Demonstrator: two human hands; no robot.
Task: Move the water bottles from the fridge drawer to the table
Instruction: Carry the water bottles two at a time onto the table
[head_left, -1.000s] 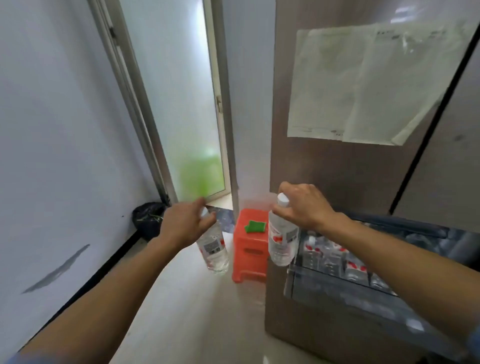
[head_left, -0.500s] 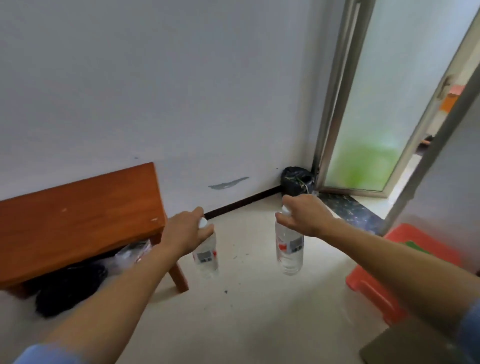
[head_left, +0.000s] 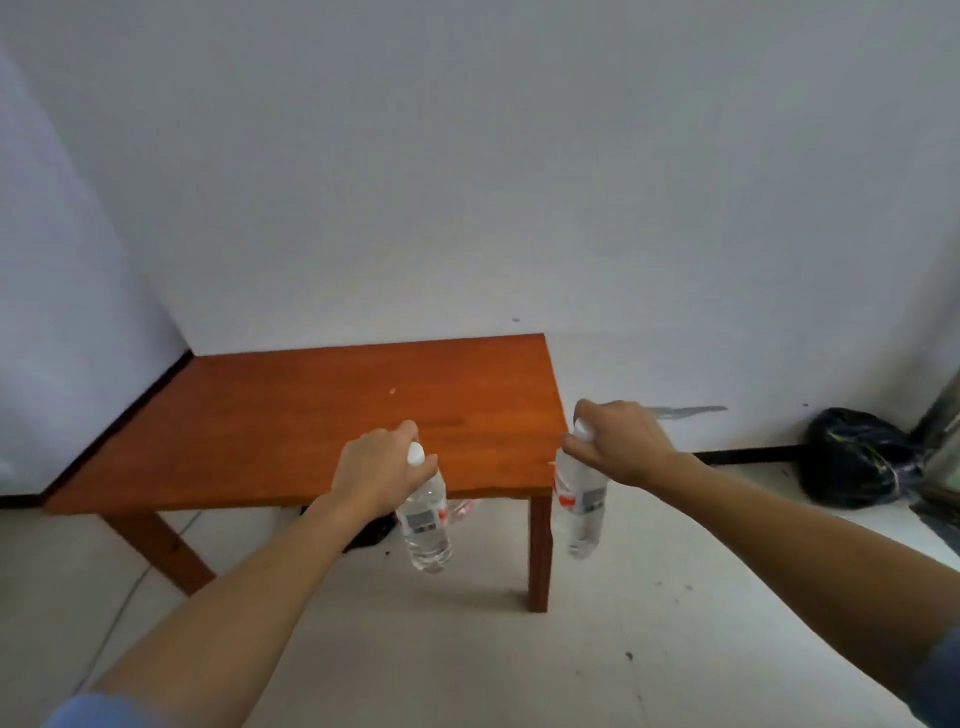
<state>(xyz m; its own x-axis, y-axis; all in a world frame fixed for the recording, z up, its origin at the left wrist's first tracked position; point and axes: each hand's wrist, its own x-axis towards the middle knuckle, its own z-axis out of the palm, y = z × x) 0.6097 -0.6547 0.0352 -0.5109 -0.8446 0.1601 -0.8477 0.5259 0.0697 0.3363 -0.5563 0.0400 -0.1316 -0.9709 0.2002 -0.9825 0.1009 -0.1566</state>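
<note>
My left hand grips a clear water bottle by its white cap; the bottle hangs in front of the near edge of the wooden table. My right hand holds a second water bottle by the cap, hanging just off the table's front right corner, beside its leg. Both bottles hang below the tabletop level, above the floor. The fridge drawer is out of view.
The table stands in the corner against two white walls. A black bag lies on the floor at the right by a door frame. Dark items and a clear plastic piece lie under the table. A cable runs along the pale floor.
The view has swung left from the fridge and doorway to face the table. Both hands carried their bottles along and now hang at the table's front edge.
</note>
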